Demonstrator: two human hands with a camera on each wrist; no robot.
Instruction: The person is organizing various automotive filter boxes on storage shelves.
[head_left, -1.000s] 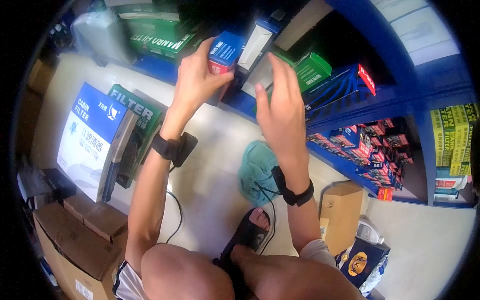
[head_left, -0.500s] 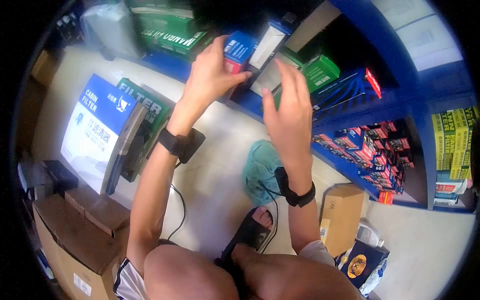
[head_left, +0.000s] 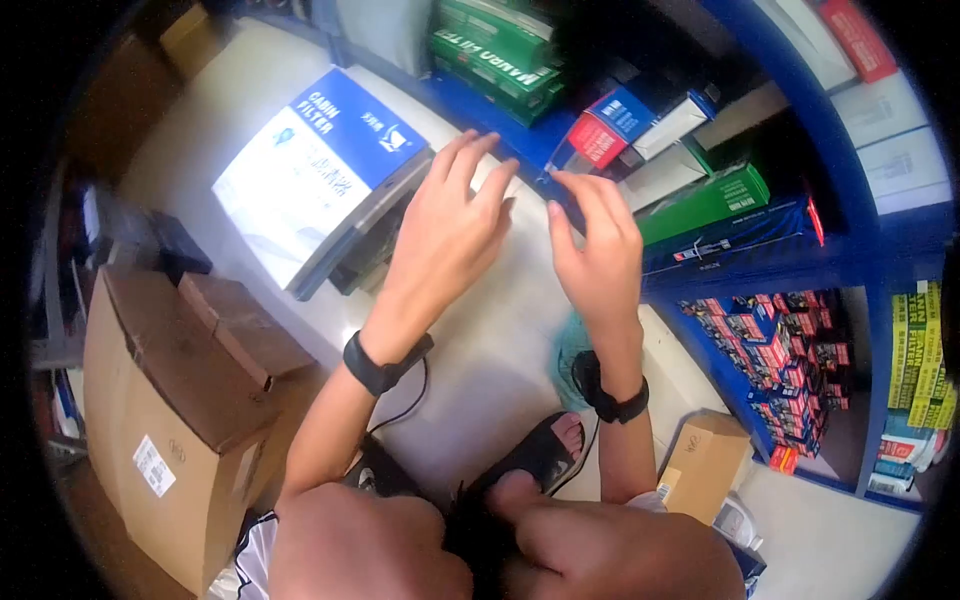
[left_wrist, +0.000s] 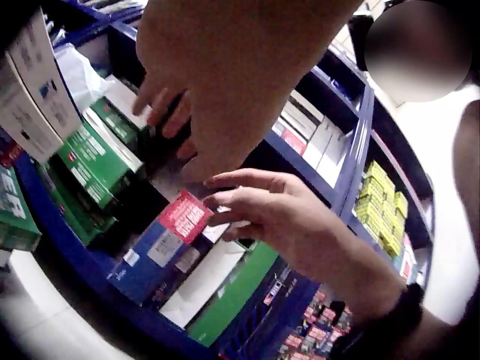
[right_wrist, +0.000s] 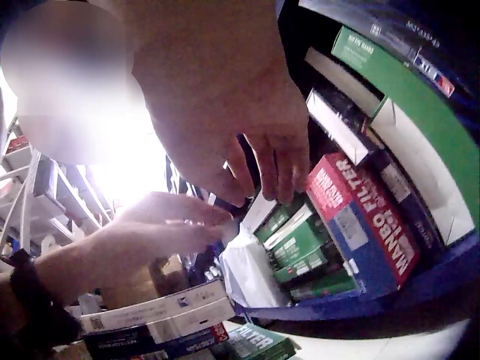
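Note:
A red-and-blue filter box (head_left: 605, 130) sits on the blue shelf among other boxes. Its label in the right wrist view reads Manbo Filter. My left hand (head_left: 450, 225) is off it, in the air to its left, fingers loosely bent with nothing in them. That hand overlaps the edge of a white-and-blue cabin filter box (head_left: 320, 170) in the head view. Just in front of the red end, my right hand (head_left: 603, 245) hovers with relaxed fingers and thumb apart, holding nothing. A green box (head_left: 715, 200) lies to the right of the red-and-blue one.
Green filter boxes (head_left: 500, 60) are stacked on the shelf further left. A big cardboard box (head_left: 190, 430) stands at my left, a smaller carton (head_left: 703, 465) at the right. Small boxes (head_left: 780, 360) fill the lower shelf compartment. A cable runs along the floor (head_left: 470, 350).
My left hand has let go of the red-and-blue box and drawn back to the left. The box now rests on the shelf. The head view has turned left.

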